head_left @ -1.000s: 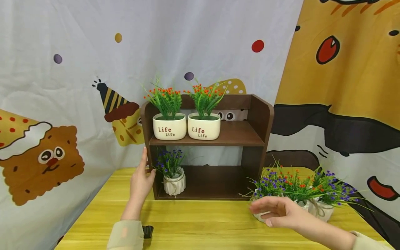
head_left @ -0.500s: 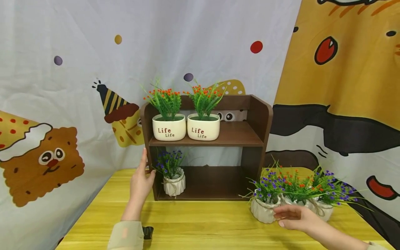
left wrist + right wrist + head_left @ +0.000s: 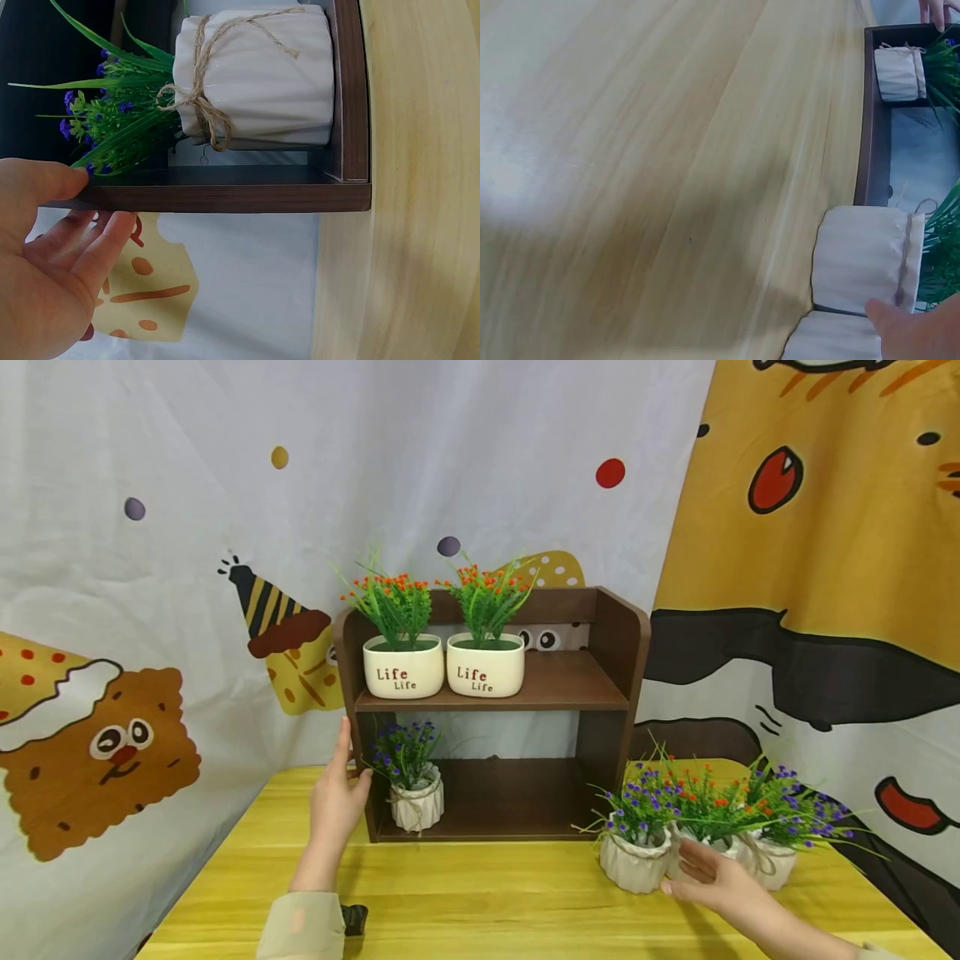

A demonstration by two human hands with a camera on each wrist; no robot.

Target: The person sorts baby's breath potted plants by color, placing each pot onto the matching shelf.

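My left hand [image 3: 336,802] holds the left side panel of a dark brown two-tier shelf [image 3: 495,703], thumb at the front edge and fingers along the outside. Right by that thumb, on the lower tier, stands a purple-flowered plant in a white pot tied with twine [image 3: 255,79]. My right hand [image 3: 723,881] is in front of a row of potted plants on the table, fingers extended beside the middle, orange-flowered plant [image 3: 708,802]. Its thumb lies near the left purple-flowered plant's white pot [image 3: 859,255]; contact is unclear. Another purple-flowered plant [image 3: 798,806] stands at the right.
On the upper tier, two cream "Life" planters with orange flowers, a left one [image 3: 403,668] and a right one [image 3: 486,667], stand side by side. The yellow wood-grain table [image 3: 480,902] bears the shelf. A printed cloth [image 3: 187,568] hangs behind.
My right hand has moved rightward, then in toward the middle plant, uncovering the left plant's pot. The left hand keeps its place on the shelf panel. The head view has shifted slightly.
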